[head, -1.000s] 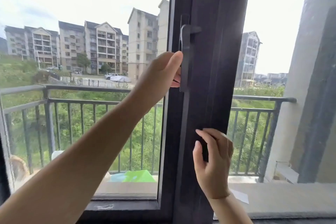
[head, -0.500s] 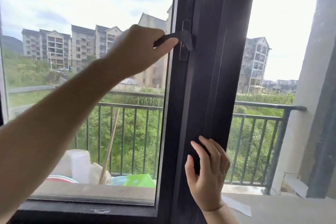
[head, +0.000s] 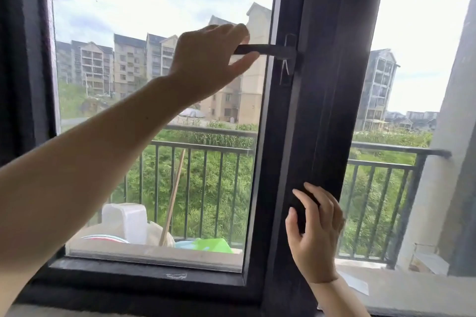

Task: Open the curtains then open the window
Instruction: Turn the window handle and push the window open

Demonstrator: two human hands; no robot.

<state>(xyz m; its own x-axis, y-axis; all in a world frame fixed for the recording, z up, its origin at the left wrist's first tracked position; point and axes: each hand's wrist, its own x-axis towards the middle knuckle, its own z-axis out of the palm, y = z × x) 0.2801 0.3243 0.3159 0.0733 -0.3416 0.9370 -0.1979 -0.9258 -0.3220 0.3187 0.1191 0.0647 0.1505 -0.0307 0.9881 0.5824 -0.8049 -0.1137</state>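
The window has a dark frame (head: 316, 116), and its left glass pane (head: 159, 8) looks out on a balcony. The dark window handle (head: 268, 50) on the sash edge lies horizontal and points left. My left hand (head: 206, 64) reaches up from the lower left and grips the handle's free end, fingers above and thumb below. Lower down, my right hand (head: 314, 234) holds a ridge of the frame's upright between thumb and fingers. A dark band (head: 23, 59) runs down the left edge; I cannot tell whether it is curtain or wall.
Outside stands a balcony railing (head: 206, 147), with a wooden stick (head: 172, 195), a white container (head: 126, 221) and green plastic (head: 211, 244) behind the pane. The dark sill (head: 144, 275) runs below. Apartment blocks and greenery lie beyond. To the right of the upright is a pale ledge (head: 412, 291).
The handle has swung from pointing down to horizontal, pointing left, with my left hand rising and closing on it. My right hand has stayed on the frame.
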